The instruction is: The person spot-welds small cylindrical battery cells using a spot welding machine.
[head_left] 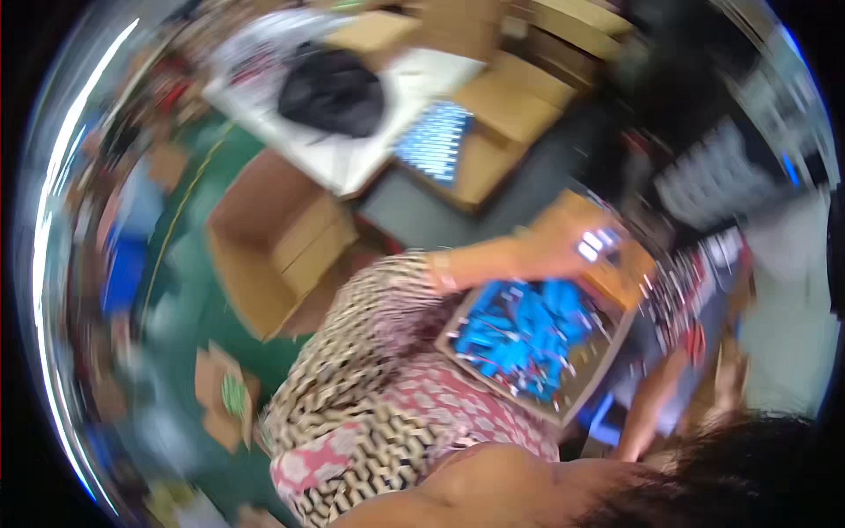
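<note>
My left hand, at the end of a patterned sleeve, reaches out over an orange-brown box or tray. Small bright white pieces show at its fingertips; blur hides whether they are held. Just below my left wrist, an open cardboard box contains many blue pieces with thin red and white bits, perhaps wires. At the right, my right hand is smeared by motion near a cluttered heap of thin dark, red and silvery parts. Its fingers cannot be made out.
A large open carton stands to the left on a green floor. Beyond it, a white table bears a black bag. Another carton has a blue-white tray of cells beside it. A small carton lies lower left.
</note>
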Tool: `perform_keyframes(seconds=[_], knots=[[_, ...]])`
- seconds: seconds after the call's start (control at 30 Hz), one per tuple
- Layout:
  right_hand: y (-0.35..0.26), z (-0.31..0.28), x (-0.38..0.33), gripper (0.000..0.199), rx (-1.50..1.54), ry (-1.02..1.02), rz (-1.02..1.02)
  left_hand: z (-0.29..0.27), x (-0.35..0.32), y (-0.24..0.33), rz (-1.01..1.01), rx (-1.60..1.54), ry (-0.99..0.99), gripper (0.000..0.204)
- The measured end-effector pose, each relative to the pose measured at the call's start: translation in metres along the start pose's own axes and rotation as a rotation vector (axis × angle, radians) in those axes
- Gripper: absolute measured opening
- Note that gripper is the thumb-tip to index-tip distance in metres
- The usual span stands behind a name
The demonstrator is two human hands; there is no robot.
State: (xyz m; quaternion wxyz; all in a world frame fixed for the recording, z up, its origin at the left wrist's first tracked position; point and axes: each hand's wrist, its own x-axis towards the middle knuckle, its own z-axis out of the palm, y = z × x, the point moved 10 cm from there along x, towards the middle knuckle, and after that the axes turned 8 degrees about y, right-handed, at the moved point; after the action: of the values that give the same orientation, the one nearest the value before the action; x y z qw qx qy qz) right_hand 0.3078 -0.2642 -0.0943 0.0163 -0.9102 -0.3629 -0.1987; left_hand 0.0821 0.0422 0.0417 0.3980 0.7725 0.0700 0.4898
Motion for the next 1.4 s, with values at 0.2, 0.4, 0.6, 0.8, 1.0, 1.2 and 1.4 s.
perform_keyframes(seconds=[0.2, 0.4, 0.6, 0.8, 1.0, 1.2, 1.4], knots=[[-0.012, -0.071, 0.037, 0.028, 0.297, 0.24, 0.09, 0.017, -0.015, 0.008, 0.165, 0.086, -0.128, 0.021], [-0.067, -0.122, 0.053, 0.008, 0.446, 0.484, 0.027, 0.001, -0.007, 0.021, 0.213, 0.127, -0.05, 0.025], [-0.068, -0.092, 0.052, 0.013, 1.568, 0.171, 0.472, -0.004, -0.008, 0.001, 0.085, 0.1, -0.081, 0.027], [-0.082, -0.071, 0.044, 0.011, 2.045, -0.012, 0.658, 0.005, -0.001, 0.011, 0.132, 0.105, -0.118, 0.034], [-0.113, -0.081, 0.05, 0.009, 1.92, -0.325, 0.443, 0.006, -0.003, 0.015, 0.144, 0.1, -0.148, 0.028], [-0.135, -0.127, 0.058, 0.006, 1.624, -0.198, 0.255, 0.004, -0.001, 0.02, 0.008, 0.088, -0.23, 0.017], [-0.168, -0.155, 0.063, 0.014, 1.209, -0.081, 0.061, 0.011, 0.002, 0.018, -0.008, 0.048, -0.189, 0.013]])
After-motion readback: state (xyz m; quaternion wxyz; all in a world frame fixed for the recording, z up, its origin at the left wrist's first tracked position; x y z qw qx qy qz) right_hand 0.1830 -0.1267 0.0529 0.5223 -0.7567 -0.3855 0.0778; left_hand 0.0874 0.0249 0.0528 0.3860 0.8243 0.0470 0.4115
